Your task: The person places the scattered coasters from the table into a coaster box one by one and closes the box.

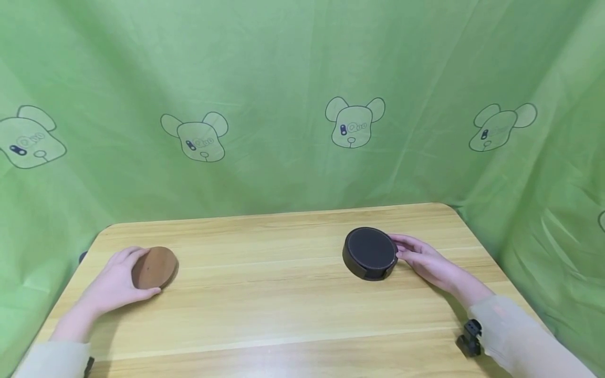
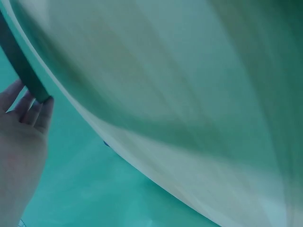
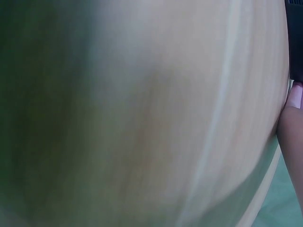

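Observation:
A round brown wooden disc [image 1: 158,266] lies flat at the left end of the wooden table [image 1: 283,294]. My left hand [image 1: 138,273] grips it from the left, fingers over its far edge and thumb along its near edge. A round black case with light stitching [image 1: 370,253] sits right of the middle. My right hand [image 1: 399,247] cups its right side, fingers and thumb curved against the wall. In the left wrist view my left hand's fingers [image 2: 33,111] touch a dark edge [image 2: 21,64]. The right wrist view is blurred, with only a finger [image 3: 289,127] and a black corner [image 3: 296,42] showing.
A green cloth with cartoon bear prints [image 1: 354,123] hangs behind the table and drapes down both sides. The table's rounded back corners meet the cloth. A small black camera mount [image 1: 470,338] sits at my right wrist.

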{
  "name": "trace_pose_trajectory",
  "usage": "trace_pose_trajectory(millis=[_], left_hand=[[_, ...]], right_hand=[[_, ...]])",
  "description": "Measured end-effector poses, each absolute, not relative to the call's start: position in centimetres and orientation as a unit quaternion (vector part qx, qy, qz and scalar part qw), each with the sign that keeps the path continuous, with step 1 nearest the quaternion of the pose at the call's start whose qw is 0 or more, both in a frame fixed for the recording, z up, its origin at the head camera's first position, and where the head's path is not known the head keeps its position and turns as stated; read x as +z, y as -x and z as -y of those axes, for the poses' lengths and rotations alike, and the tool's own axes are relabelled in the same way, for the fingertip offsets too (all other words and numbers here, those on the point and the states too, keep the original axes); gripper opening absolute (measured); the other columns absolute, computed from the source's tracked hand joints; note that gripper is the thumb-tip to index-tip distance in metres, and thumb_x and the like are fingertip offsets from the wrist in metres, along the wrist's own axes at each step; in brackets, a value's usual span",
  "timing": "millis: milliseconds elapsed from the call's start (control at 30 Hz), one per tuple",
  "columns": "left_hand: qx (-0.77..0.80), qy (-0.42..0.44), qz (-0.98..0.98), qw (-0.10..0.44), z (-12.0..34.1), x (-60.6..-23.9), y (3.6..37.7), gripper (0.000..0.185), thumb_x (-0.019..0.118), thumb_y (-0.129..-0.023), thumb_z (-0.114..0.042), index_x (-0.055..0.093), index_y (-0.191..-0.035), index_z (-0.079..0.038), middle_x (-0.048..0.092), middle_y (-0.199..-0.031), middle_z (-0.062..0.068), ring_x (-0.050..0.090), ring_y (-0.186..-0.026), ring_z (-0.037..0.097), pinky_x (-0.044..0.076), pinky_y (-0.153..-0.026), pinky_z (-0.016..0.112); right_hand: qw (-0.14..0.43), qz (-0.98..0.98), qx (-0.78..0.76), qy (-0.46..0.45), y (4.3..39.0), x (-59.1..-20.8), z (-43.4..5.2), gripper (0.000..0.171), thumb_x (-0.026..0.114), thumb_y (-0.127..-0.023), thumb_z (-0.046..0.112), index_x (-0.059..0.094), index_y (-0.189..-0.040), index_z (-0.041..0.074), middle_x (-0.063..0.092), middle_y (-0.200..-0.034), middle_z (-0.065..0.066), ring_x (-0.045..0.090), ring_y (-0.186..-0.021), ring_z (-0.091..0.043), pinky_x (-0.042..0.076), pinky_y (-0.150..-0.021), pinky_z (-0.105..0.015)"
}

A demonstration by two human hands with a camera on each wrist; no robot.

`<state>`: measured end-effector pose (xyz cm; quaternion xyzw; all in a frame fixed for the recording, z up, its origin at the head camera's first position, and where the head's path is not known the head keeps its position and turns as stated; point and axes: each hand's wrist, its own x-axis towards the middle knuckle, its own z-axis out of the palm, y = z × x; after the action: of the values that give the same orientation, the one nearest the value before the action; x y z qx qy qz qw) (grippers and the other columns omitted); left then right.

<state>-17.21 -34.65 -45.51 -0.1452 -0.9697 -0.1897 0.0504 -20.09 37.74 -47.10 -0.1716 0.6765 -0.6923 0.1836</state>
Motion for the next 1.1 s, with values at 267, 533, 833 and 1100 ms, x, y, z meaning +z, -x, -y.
trace_pose_trajectory(millis=[267,533,833,1100], left_hand=[[-0.164,0.176,0.967,0.088,33.1,-45.3,17.1,0.105,0.096,-0.066,-0.044,0.051,-0.142,0.011,0.053,-0.14,0.036,0.049,-0.128,0.054,0.044,-0.103,0.073],[-0.168,0.202,0.961,0.091,31.6,-45.4,17.5,0.105,0.097,-0.064,-0.045,0.053,-0.143,0.009,0.055,-0.14,0.032,0.051,-0.129,0.052,0.044,-0.106,0.072],[-0.171,0.246,0.948,0.105,29.3,-45.5,17.9,0.106,0.097,-0.062,-0.044,0.054,-0.143,0.008,0.057,-0.142,0.029,0.053,-0.13,0.048,0.046,-0.108,0.069],[-0.163,0.276,0.939,0.121,27.8,-45.5,18.7,0.109,0.098,-0.058,-0.045,0.054,-0.144,0.007,0.057,-0.143,0.028,0.055,-0.131,0.047,0.048,-0.109,0.068]], right_hand=[[0.182,-0.678,-0.691,0.174,20.2,-47.2,-37.7,0.044,0.042,-0.11,-0.001,0.051,-0.15,0.014,0.064,-0.14,0.015,0.063,-0.125,0.002,0.045,-0.107,-0.011],[0.179,-0.672,-0.696,0.181,20.4,-47.4,-37.8,0.045,0.041,-0.109,-0.003,0.054,-0.147,0.019,0.065,-0.14,0.015,0.063,-0.124,0.001,0.046,-0.106,-0.011],[0.179,-0.68,-0.691,0.168,20.3,-47.3,-37.8,0.044,0.042,-0.109,-0.002,0.053,-0.147,0.018,0.064,-0.14,0.015,0.063,-0.124,0.002,0.046,-0.106,-0.011],[0.182,-0.681,-0.692,0.156,20.1,-47.1,-37.7,0.043,0.045,-0.109,-0.002,0.052,-0.148,0.015,0.064,-0.139,0.016,0.063,-0.123,0.001,0.046,-0.106,-0.01]])
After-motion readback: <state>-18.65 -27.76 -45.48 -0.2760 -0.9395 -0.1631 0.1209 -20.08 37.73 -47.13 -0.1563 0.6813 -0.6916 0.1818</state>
